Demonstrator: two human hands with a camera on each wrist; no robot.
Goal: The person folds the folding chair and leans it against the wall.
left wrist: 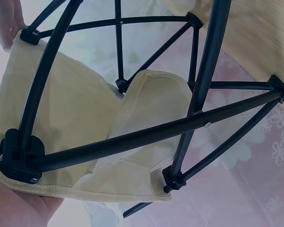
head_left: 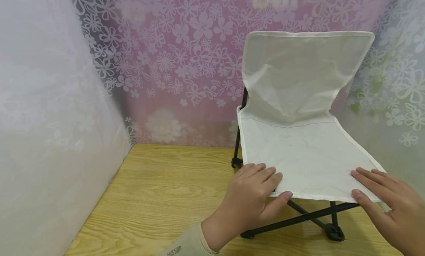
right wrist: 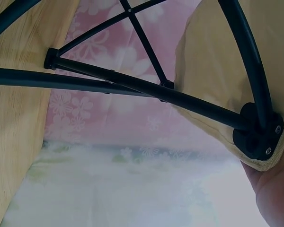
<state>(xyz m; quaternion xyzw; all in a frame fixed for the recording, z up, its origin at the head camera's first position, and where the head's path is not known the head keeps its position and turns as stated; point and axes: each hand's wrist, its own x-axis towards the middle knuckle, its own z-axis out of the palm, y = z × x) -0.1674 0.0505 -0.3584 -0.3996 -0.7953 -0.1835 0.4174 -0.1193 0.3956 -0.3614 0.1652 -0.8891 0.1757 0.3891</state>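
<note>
A folding camping chair with a pale fabric seat and backrest stands unfolded on black metal legs. My left hand lies over the front left corner of the seat, fingers on top and thumb along the front edge. On the front right corner rests my right hand, its fingers fairly straight on the fabric. From below, in the left wrist view, a black corner joint sits under the seat by the left palm. The right wrist view shows a matching joint beside the right hand.
The chair's feet stand on a wood-grain surface. Behind is a pink sheet with white flowers. A whitish sheet hangs on the left, and a flowered translucent one hangs close to the chair's right side.
</note>
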